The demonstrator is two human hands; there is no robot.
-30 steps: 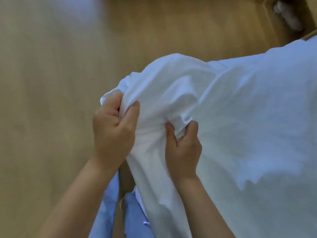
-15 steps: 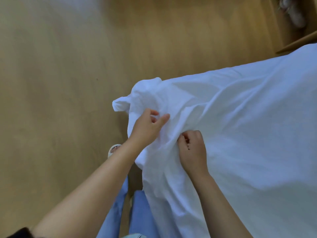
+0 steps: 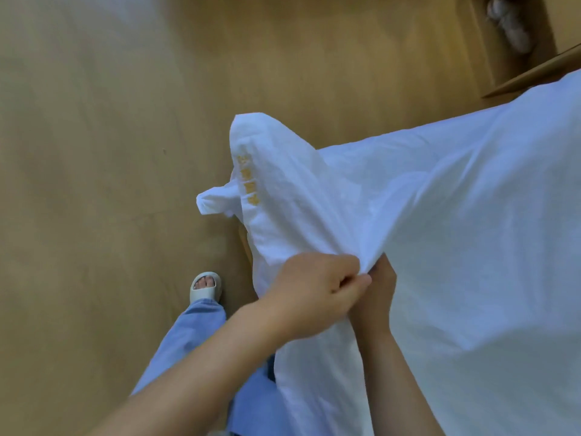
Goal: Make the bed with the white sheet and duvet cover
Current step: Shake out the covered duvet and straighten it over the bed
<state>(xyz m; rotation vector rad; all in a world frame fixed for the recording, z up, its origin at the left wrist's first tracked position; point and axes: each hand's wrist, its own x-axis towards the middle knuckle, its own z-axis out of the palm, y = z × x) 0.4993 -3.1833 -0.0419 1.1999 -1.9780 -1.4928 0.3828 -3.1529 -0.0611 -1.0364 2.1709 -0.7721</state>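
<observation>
Head view: we treat the white cloth (image 3: 471,231) as light, limp and not fragile. It sags wherever it is not held. We cannot tell whether it is the sheet or the duvet cover. We judge a seam or corner the best hold, with 2 hands spaced apart, since a pinch of loose fabric can slip out.

The cloth fills the frame from 1 to 5 o'clock, above the wooden floor (image 3: 94,184). Its corner (image 3: 267,146), marked with yellow stitching (image 3: 246,177), lies at 11 o'clock from the hands.

The left hand (image 3: 317,294) has curled fingers (image 3: 349,284) pinching a raised fold at its 1 o'clock. The right hand (image 3: 375,294) sits just beside it at 3 o'clock, reaching under that fold. We cannot tell its grip.
</observation>
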